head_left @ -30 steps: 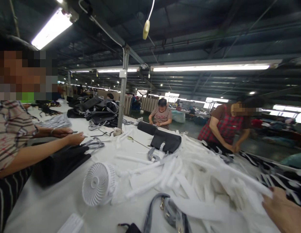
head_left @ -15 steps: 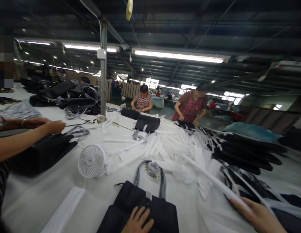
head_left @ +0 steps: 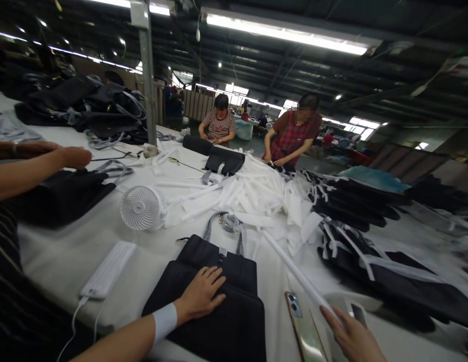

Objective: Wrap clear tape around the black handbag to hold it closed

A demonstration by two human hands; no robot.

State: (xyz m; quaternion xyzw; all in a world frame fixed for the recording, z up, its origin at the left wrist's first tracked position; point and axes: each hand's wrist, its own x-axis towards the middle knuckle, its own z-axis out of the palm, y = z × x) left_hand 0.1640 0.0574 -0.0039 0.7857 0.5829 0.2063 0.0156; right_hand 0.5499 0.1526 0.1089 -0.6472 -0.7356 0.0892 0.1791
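Two bare hands in the head view, both low in the frame. Writing: red lettering on a co-worker's striped shirt [head_left: 220, 125], upper centre, too small to read; small mark on the hub of the white fan [head_left: 139, 207], left of centre, also illegible.

Left hand [head_left: 205, 292]: bottom centre, palm down, fingers spread and loosely bent, lying on the black bag [head_left: 234, 322] without gripping it. Pale band [head_left: 165, 322] round the wrist. Bag lies flat at bottom centre, grey strap [head_left: 240, 244] looped out above its top edge.

Right hand [head_left: 352, 334]: lower right, fingers closed on the near end of a long white strip [head_left: 294, 271] — strip slants up-left towards the heap of white pieces [head_left: 256, 193] mid-frame. Phone [head_left: 308, 332] just left of that hand; black pieces [head_left: 392, 271] with pale straps at right.

Versus half a second ago: left hand still on the bag, both higher in frame, more of bag and forearm showing; phone newly in view — camera looks further down. Right hand had the strip then too. One second ago, left hand out of view, only the bag's top edge visible.
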